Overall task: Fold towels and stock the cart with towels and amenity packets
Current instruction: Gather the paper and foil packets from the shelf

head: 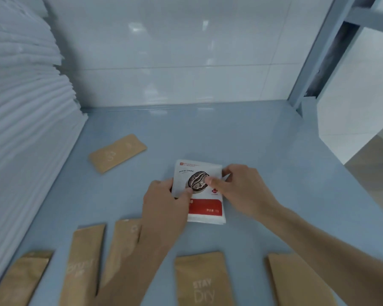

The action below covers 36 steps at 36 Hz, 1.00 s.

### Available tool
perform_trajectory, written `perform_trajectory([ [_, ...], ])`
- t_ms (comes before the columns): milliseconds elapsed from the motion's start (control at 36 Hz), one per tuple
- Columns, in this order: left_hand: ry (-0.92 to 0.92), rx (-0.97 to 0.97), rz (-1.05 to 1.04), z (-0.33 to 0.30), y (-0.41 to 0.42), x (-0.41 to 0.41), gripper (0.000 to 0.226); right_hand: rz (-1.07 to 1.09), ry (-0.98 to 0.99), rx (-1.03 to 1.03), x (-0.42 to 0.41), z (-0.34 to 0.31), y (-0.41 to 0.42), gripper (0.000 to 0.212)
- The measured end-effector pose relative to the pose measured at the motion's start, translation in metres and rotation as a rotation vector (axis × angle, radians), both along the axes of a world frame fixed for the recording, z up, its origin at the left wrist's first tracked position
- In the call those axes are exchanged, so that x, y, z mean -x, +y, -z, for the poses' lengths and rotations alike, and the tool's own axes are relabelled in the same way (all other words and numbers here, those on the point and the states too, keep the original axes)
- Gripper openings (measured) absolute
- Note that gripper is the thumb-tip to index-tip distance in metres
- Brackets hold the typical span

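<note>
A small stack of white coffee packets [205, 206] with a coffee-bean picture and a red band lies on the blue cart shelf [241, 140]. My left hand [164, 204] grips its left edge, thumb on top. My right hand [241, 186] pinches its right edge, thumb on the bean picture. Several brown paper amenity packets lie along the front edge: one reads "brush" [82, 263], one reads "STAY Dry" [202, 281]. Another brown packet [117, 152] lies alone further back on the left. A tall stack of folded white towels [24, 120] fills the left side.
A white tiled wall [175, 51] closes the back of the shelf. A blue metal upright [314, 62] of the cart frame stands at the back right corner. Past the shelf's right edge, floor [376, 164] shows below.
</note>
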<state>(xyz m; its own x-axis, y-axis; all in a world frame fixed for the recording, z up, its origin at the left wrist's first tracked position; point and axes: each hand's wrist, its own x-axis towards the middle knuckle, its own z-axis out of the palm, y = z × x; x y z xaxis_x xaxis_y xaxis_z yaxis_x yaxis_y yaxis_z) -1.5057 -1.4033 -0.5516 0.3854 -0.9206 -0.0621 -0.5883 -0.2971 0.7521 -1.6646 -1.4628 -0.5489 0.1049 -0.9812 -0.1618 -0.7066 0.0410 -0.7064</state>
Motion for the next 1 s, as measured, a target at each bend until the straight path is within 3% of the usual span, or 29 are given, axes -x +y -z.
perform_trajectory([
  [83,-0.22,-0.03,0.072,0.002,-0.007,-0.002,0.029,0.02,0.106,0.041,-0.004,0.0,-0.005,0.039],
  [306,-0.325,-0.015,0.043,-0.001,-0.005,-0.008,0.037,0.044,0.396,0.228,-0.007,-0.007,-0.009,0.063],
  [472,-0.446,0.248,-0.053,-0.014,-0.017,-0.053,0.03,-0.003,0.382,0.416,-0.02,-0.02,-0.015,0.044],
  [694,-0.569,-0.046,0.033,-0.001,-0.065,-0.126,0.056,-0.159,0.279,0.449,-0.062,-0.032,-0.028,0.021],
  [806,-0.782,-0.113,0.076,0.009,-0.064,-0.142,0.048,-0.178,0.246,0.457,-0.071,-0.033,-0.036,0.021],
  [861,-0.892,-0.019,0.107,0.008,-0.06,-0.141,0.036,-0.174,0.24,0.481,-0.072,-0.034,-0.039,0.021],
  [944,-0.798,0.238,0.038,-0.001,-0.054,-0.138,0.026,-0.148,0.204,0.512,-0.073,-0.037,-0.04,0.018],
  [1000,-0.543,0.35,-0.107,-0.014,-0.052,-0.132,0.035,-0.127,0.131,0.533,-0.074,-0.042,-0.036,0.015],
])
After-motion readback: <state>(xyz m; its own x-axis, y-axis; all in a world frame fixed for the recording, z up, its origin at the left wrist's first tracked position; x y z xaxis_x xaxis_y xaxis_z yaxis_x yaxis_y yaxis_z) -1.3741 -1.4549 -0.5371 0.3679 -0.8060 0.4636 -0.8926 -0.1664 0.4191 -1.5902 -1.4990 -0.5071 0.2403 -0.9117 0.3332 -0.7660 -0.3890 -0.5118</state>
